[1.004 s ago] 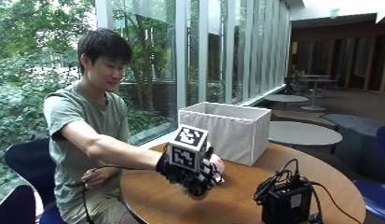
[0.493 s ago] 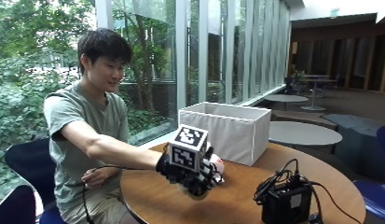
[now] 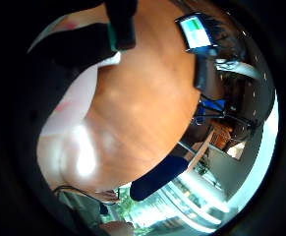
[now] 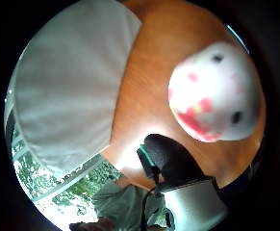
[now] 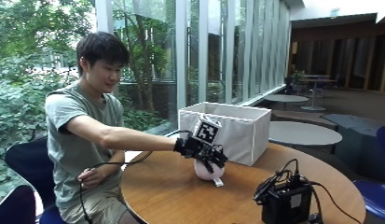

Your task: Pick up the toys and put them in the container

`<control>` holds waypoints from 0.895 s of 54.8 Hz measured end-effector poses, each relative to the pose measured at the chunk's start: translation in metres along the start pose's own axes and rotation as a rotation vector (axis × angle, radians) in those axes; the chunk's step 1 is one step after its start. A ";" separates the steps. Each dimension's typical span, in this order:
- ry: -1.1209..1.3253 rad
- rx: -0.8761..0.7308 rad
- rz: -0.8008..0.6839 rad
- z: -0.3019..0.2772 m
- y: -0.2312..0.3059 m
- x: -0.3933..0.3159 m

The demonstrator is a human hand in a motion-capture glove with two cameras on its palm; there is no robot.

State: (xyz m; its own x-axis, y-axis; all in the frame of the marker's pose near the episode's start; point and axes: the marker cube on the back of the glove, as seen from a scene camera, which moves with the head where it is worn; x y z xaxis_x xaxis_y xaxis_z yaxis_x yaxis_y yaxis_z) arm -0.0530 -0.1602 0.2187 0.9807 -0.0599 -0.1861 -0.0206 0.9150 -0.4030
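Note:
A white and pink plush toy (image 5: pixel 209 171) sits on the round wooden table (image 5: pixel 173 196), just in front of the white fabric container (image 5: pixel 238 133). My gloved right hand (image 5: pixel 201 148) hovers over the toy's top, its fingers hanging loosely curled down onto it. In the thumb side view the toy (image 4: pixel 214 91) shows red blotches and black dots, and bare table separates it from the thumb (image 4: pixel 171 161). The container's wall (image 4: pixel 67 86) stands close beside it. The little finger side view has the toy (image 3: pixel 66 115) near the palm.
A black device with cables (image 5: pixel 285 203) stands at the table's near right, also visible across the tabletop (image 3: pixel 196 37). The person's bare left hand (image 5: pixel 92 176) holds a cable off the table's edge. Blue chairs (image 5: pixel 21 161) surround the table.
The gloved hand has risen and shifted a little toward the container; more of the toy now shows beneath it. The toy and container have not moved.

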 end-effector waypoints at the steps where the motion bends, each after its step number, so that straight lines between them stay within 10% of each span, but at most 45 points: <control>1: 0.051 -0.015 -0.069 0.010 0.003 -0.008; 29: -0.103 0.389 -0.153 0.032 -0.016 -0.027; 49: -0.218 0.410 -0.110 -0.119 0.016 0.010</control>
State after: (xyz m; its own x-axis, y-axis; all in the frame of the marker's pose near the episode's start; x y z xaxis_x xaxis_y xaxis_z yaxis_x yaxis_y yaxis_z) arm -0.0668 -0.1934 0.1034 0.9916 -0.1203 0.0478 0.1211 0.9925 -0.0146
